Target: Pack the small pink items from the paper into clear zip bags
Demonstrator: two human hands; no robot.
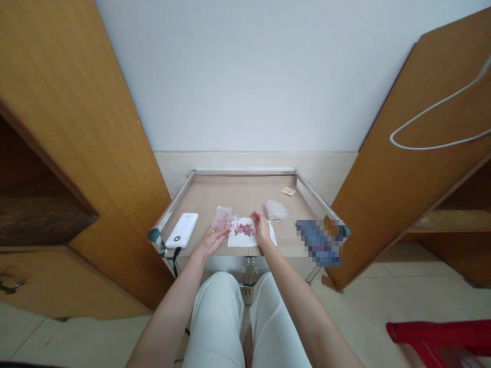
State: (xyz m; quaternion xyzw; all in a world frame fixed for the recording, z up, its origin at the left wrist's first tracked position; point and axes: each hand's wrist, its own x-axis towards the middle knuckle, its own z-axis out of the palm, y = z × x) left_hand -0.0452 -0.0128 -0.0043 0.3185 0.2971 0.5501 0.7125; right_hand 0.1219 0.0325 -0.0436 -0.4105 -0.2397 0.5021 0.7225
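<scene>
A white sheet (236, 242), paper or cloth, lies at the table's near edge. On it sits a small pile of pink and brownish-green pieces (244, 229), like beads or dried buds. At the pile's left, my left hand (215, 240) grips a clear plastic bag (232, 222), its fingertips close to the sheet. Pink bits show in and behind the plastic by those fingers. My right hand (262, 230) rests on the sheet right of the pile, fingers extended, holding nothing that I can see. Beyond it lies a stack of clear plastic bags (275, 210).
A white power bank (183, 230) with a black strap lies left on the metal-framed table (245, 191). A small tan card (288, 191) lies at the back right, a pixelated dark item (317, 243) at the right edge. Wooden cabinets (126, 153) flank the table; a red stool (441, 332) stands lower right.
</scene>
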